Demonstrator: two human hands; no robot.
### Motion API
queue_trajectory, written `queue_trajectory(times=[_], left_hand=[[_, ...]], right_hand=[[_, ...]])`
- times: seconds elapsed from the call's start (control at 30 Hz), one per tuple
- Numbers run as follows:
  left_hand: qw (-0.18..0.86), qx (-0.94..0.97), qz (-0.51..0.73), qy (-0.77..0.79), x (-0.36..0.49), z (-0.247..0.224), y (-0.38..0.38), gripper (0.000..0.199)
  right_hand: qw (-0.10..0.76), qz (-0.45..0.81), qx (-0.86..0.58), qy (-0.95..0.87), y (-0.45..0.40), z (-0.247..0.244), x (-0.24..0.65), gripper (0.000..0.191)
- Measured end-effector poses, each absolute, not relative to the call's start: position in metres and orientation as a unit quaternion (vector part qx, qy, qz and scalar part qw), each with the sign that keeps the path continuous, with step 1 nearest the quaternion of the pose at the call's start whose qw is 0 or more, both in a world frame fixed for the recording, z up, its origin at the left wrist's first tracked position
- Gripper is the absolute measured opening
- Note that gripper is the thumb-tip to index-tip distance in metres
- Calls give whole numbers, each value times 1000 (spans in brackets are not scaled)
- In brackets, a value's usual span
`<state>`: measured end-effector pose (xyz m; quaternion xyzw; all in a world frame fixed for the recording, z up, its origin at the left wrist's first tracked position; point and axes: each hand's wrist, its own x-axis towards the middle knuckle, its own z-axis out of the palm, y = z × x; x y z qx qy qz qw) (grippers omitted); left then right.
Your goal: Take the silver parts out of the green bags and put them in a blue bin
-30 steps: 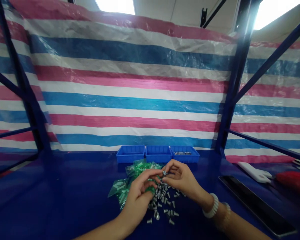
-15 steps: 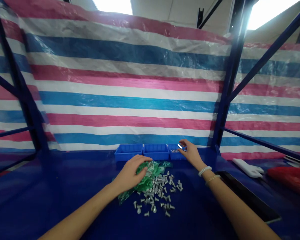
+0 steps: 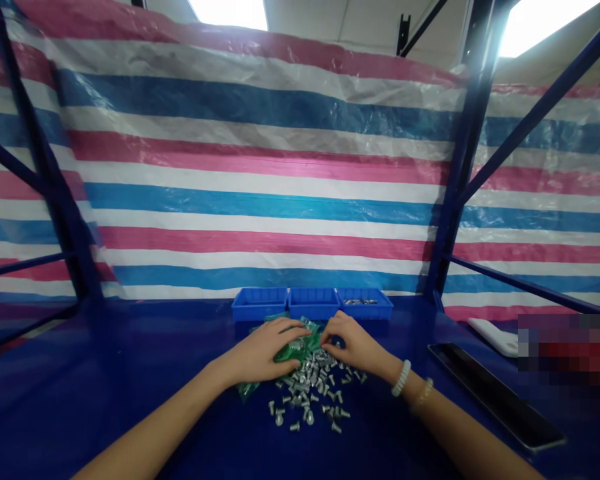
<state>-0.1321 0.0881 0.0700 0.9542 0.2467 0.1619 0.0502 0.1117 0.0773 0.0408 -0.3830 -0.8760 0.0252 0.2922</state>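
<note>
My left hand (image 3: 265, 350) lies over a crumpled green plastic bag (image 3: 300, 348), its thumb apart from the stretched fingers. Beside the bag, my right hand (image 3: 356, 341) hovers at the back of a pile of bolts (image 3: 315, 380). Its thumb and forefinger are drawn together in a pinch; whatever is between them is too small to make out. The silvery bolts are short with wide heads and lie scattered on the blue table (image 3: 180, 440). Part of the bag and some bolts are hidden under my hands.
Three blue bins stand in a row behind the pile: a left bin (image 3: 260, 313), a middle bin (image 3: 313, 312) and a right bin (image 3: 367, 312) with metal pieces inside. A dark flat tablet-like object (image 3: 495, 393) and a white object (image 3: 495, 337) lie right. Blue frame posts (image 3: 450, 220) flank the table.
My right hand has come back from the right bin, where it held a small shiny metal piece, to the pile beside the bag. My left hand stays at the bag, slightly shifted.
</note>
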Motion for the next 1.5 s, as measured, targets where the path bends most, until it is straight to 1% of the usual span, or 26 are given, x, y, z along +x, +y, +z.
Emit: queue_trajectory(times=[0.1,0.17,0.33,0.4,0.53,0.67,0.77,0.87,1.0,1.2,1.37,1.5], left_hand=[[45,953,161,251,-133,75,88,50],[44,955,151,252,-135,77,89,51],[38,957,119,262,-142,77,91,71],[46,959,112,257,-143,77,91,72],[63,955,128,259,-139,76,89,60],[57,946,179,264,-131,68,89,45],[53,940,219,256,-127,62,91,41],[53,936,235,255,-125,59,92,37],[39,933,233,271,-124,58,94,39],[33,933,241,265,-122,55,94,34],[37,923,274,267,-119,54,90,37],[42,907,311,281,-115,56,84,36]], right_hand=[[235,-12,-406,-883,74,41,110,8],[214,-32,-418,-882,73,41,111,10],[185,-47,-429,-883,70,42,111,18],[178,-46,-432,-883,69,42,109,20],[166,-41,-442,-881,69,41,107,31],[182,-38,-451,-873,72,37,108,40],[186,-34,-445,-876,75,34,108,49],[188,-35,-436,-880,76,33,107,53],[181,-33,-436,-881,75,34,104,49],[135,-38,-437,-889,75,33,103,39],[155,-7,-457,-876,78,33,108,20],[172,25,-483,-858,80,31,111,14]])
